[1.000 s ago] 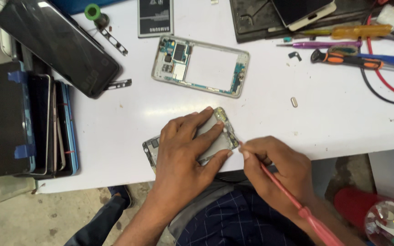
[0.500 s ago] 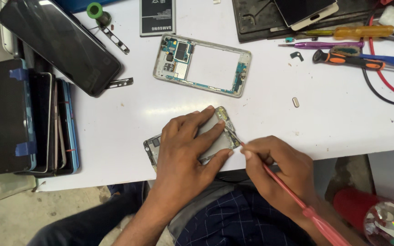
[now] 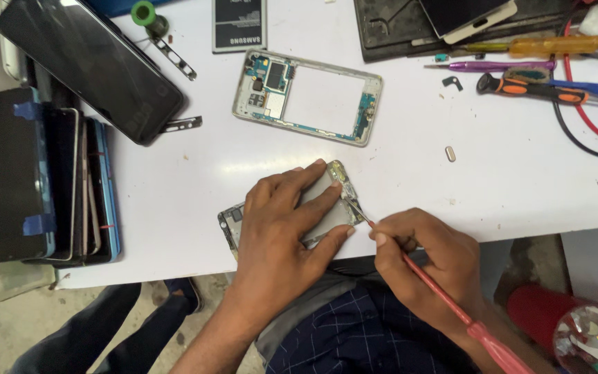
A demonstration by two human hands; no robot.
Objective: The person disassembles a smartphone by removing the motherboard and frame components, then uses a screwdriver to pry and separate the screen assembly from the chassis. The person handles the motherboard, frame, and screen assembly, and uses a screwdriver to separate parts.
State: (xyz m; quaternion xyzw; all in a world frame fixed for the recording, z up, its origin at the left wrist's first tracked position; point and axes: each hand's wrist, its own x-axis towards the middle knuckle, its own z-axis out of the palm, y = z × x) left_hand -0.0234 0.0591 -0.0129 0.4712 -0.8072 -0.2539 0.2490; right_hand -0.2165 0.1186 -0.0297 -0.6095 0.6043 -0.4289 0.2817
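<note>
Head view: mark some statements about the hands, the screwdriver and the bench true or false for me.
1. The left hand presses flat on a phone frame at the table's near edge. True.
2. The right hand holds a yellow screwdriver. False: it holds a red-handled screwdriver; the yellow one lies at the far right.
3. The screwdriver tip meets the frame's right edge. True.
4. The second frame farther back is held by a hand. False: it lies alone.
5. A stack of phones sits at the left. True.
</note>
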